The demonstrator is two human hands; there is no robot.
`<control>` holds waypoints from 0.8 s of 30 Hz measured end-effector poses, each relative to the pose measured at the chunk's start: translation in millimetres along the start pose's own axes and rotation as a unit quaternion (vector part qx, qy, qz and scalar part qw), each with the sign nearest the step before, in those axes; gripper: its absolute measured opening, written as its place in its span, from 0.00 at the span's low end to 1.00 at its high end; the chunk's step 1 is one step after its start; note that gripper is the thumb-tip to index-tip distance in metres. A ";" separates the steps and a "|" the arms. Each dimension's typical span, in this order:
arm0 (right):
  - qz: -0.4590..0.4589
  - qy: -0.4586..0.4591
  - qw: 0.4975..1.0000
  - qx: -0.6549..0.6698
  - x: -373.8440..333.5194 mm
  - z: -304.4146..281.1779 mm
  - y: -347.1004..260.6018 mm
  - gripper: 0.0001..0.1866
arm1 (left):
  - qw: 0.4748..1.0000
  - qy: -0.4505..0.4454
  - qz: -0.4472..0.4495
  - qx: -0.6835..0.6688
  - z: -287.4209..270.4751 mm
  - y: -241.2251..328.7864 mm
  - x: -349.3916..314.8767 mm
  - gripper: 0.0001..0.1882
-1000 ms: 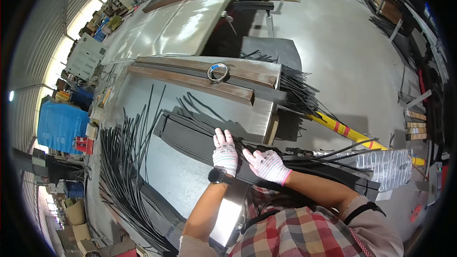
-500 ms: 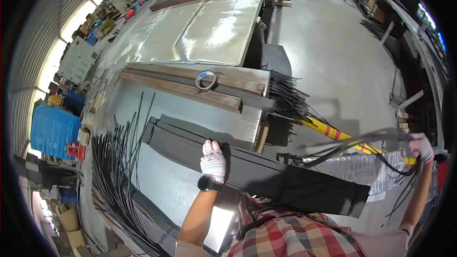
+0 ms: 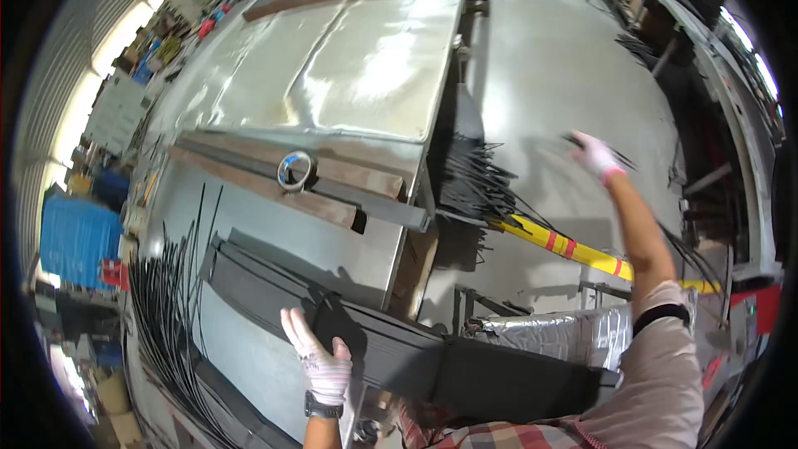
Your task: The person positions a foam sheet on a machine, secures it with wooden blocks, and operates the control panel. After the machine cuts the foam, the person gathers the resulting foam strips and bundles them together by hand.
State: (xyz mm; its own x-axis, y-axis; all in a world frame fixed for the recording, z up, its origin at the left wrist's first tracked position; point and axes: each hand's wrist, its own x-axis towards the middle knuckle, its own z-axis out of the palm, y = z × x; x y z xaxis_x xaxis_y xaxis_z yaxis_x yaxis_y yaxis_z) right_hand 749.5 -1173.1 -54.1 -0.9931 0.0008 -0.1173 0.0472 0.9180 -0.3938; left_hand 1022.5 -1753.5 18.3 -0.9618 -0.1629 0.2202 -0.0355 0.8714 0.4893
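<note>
Bright, even daylight from windows along the upper left rim; strong glare on the metal tabletop (image 3: 357, 58). Soft shadows beneath the table edge. Motion blur on the raised right hand (image 3: 600, 155). Heavy fisheye bending toward a black, vignetted border.

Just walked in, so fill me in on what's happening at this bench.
A person in white gloves stands at a metal workbench. The left hand lies flat on a stack of dark flat sheets. The right hand is flung out over the floor, gripping thin black strips, blurred. A fan of similar black strips lies on the bench's left.
</note>
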 end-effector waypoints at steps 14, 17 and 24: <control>-0.164 -0.458 0.815 0.315 -223.4 114.4 -255.1 0.34 | 0.763 0.038 -0.392 -0.513 75.4 117.3 -116.4 0.26; -0.241 -0.466 0.840 0.137 -215.7 99.5 -229.7 0.32 | 0.883 -0.179 -0.362 -0.241 105.2 82.8 -168.9 0.39; -0.221 -0.412 0.795 0.385 -177.4 135.1 -266.1 0.30 | 0.749 0.104 -0.410 -0.510 118.5 73.4 -80.0 0.27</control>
State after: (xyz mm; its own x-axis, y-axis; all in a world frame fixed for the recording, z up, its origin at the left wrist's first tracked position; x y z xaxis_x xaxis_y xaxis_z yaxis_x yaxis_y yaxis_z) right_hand 927.6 -1471.1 -51.6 -0.5383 -0.8063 -0.2449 0.0805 0.2401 -0.9674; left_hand 1064.6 -1621.6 -63.4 -0.6634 -0.6109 -0.4321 -0.2630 -0.3503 0.8990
